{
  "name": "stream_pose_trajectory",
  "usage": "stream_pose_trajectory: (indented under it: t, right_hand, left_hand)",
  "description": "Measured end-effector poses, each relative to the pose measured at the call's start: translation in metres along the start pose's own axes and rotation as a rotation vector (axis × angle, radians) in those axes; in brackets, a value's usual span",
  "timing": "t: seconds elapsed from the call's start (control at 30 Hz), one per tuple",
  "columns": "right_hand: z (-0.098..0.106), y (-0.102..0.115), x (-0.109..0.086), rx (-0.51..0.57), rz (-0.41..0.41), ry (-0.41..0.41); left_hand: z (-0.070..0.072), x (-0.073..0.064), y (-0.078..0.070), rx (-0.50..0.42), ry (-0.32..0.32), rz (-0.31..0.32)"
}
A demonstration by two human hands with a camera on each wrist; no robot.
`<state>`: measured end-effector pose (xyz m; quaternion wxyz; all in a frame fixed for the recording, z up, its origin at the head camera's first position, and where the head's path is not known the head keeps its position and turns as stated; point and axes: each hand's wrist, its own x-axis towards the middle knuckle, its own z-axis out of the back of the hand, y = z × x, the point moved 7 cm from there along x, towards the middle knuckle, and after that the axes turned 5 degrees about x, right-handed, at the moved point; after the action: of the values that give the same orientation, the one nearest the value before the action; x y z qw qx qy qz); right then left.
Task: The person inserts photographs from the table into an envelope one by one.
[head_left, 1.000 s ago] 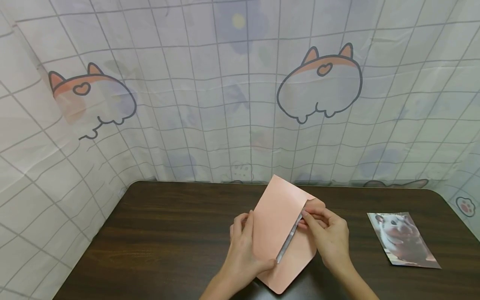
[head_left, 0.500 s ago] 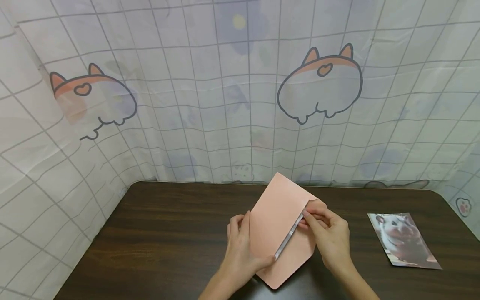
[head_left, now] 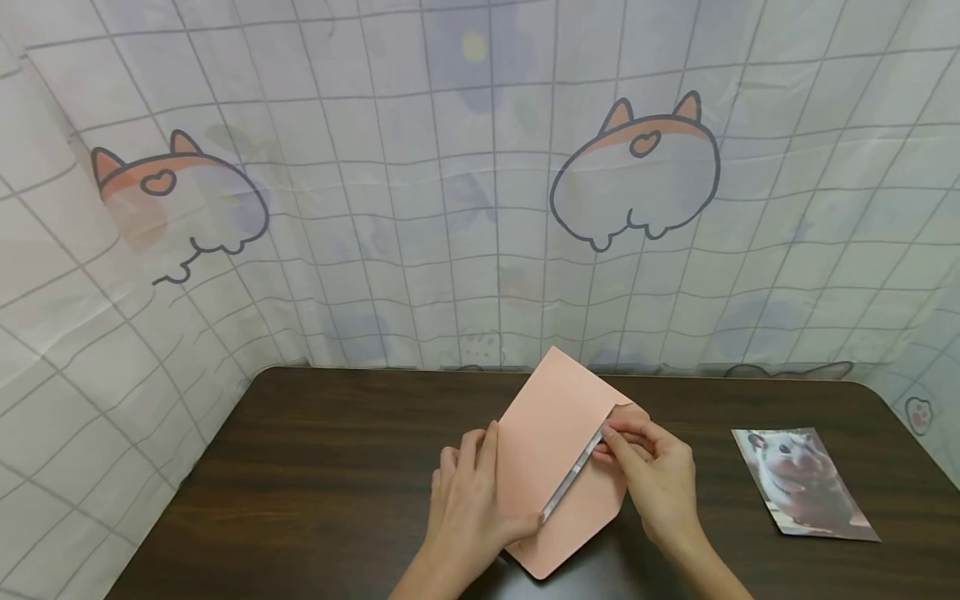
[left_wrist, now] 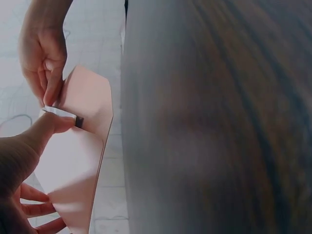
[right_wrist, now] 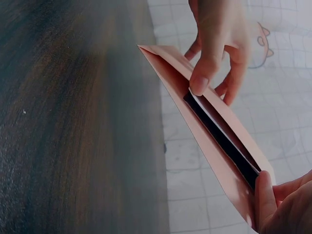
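A pink envelope (head_left: 551,433) is held at a slant above the near middle of the table, its pointed flap folded open toward the lower right. From its mouth shows the thin edge of a card (head_left: 574,478), pale and grey from the head and dark in the right wrist view. My left hand (head_left: 467,504) grips the envelope's left side, thumb over the mouth at the card's lower end and fingers behind. At the upper end of the mouth, my right hand (head_left: 658,475) pinches the card's corner between thumb and fingers. Most of the card is hidden inside the envelope.
A glossy hamster photo (head_left: 806,483) lies flat at the right of the dark wooden table (head_left: 315,467). Behind the table's far edge hangs a white gridded curtain (head_left: 420,208) with cartoon corgi prints, which also runs down both sides.
My left hand and the envelope's lower end have shifted slightly left. The right hand keeps its place at the upper end of the mouth, and the card shows about as much as before.
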<state>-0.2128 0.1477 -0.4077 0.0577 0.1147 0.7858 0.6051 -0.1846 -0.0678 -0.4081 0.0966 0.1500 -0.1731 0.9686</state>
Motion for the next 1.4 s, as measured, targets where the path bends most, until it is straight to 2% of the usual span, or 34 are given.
stream_pose_trajectory:
  t: [0.27, 0.47, 0.67, 0.87, 1.03, 1.4]
  right_hand:
    - [-0.002, 0.001, -0.001, -0.016, 0.001, 0.014]
    - [-0.002, 0.004, -0.001, -0.109, 0.012, 0.038]
    - [0.001, 0.008, -0.001, -0.205, 0.027, 0.050]
    - [0.007, 0.009, -0.001, -0.218, 0.036, 0.078]
    - [0.012, 0.015, -0.001, -0.276, 0.082, 0.106]
    - [0.032, 0.034, 0.006, -0.449, 0.190, 0.106]
  left_hand:
    - [0.000, -0.001, 0.007, -0.072, 0.032, 0.031]
    - [0.001, -0.003, 0.010, -0.141, 0.046, 0.047]
    - [0.003, -0.005, 0.013, -0.158, 0.039, 0.043]
    - [0.003, -0.008, 0.016, -0.152, 0.025, 0.035]
    - [0.001, -0.008, 0.017, -0.155, 0.033, 0.038]
    - [0.001, -0.008, 0.018, -0.160, 0.049, 0.052]
